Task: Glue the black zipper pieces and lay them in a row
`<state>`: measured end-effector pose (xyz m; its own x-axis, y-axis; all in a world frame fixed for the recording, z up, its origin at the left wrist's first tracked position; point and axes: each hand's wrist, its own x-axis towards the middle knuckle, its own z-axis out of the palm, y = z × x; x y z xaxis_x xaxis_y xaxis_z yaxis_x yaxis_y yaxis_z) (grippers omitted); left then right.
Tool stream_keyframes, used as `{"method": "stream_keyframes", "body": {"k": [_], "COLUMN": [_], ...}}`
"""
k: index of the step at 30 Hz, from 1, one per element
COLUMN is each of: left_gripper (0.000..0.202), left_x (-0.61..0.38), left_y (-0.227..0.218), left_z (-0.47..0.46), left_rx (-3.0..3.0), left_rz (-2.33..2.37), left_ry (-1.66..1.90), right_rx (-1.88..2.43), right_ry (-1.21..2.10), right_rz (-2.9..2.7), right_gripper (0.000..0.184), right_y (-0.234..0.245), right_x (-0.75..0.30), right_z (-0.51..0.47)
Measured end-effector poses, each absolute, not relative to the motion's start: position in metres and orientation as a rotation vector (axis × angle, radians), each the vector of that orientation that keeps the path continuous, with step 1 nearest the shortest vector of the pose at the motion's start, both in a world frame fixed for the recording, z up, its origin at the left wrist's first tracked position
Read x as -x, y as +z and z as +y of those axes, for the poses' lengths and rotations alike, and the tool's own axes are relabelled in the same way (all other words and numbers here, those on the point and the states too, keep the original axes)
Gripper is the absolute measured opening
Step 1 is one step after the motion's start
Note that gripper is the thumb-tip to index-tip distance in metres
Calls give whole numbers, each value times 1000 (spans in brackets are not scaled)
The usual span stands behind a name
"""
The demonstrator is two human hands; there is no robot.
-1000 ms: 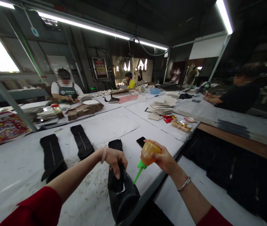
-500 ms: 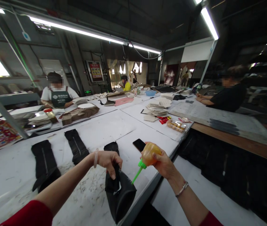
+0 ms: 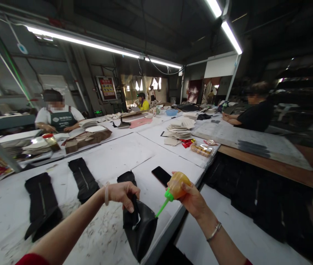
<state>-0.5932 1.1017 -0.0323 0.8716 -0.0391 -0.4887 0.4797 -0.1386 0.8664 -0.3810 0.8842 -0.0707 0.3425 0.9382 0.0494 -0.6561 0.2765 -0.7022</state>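
Observation:
A black boot upper (image 3: 142,230) is pinched in my left hand (image 3: 125,195), near the front edge of the table. My right hand (image 3: 191,197) is wrapped round a squeeze bottle (image 3: 179,185) of amber liquid. Its long green nozzle points down and left, with the tip at the right edge of the black piece. A strip of white shows in the fold under my left fingers. Two more black zipped boot uppers (image 3: 43,202) (image 3: 83,178) lie on the table to the left.
A phone (image 3: 161,175) lies just beyond the bottle. Farther back are stacked pale pieces (image 3: 180,129) and a clear food box (image 3: 201,149). Black zipped pieces (image 3: 253,198) lie on the right. Co-workers sit at the left (image 3: 59,117) and right (image 3: 256,110).
The view has shifted slightly, so the background sits farther left. The nozzle tip has moved a little along the right edge of the black piece. Both hands keep their hold.

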Motion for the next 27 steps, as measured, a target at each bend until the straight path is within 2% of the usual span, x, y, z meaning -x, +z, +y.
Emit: {"method": "stream_keyframes", "body": {"k": [7, 19, 27], "left_gripper": [37, 39, 38], "left_x": [588, 583, 577], "left_y": [-40, -42, -42], "left_z": [1101, 1102, 1102], "left_rx": [-1590, -1551, -1532], "left_rz": [357, 347, 367], "left_ry": [-386, -264, -222], "right_rx": [633, 659, 642], "right_ry": [1066, 903, 848], "right_rz": [-411, -394, -400], "right_gripper": [54, 66, 64], "right_y": [-72, -68, -68], "right_x": [374, 367, 363], "right_z": [878, 871, 868]}}
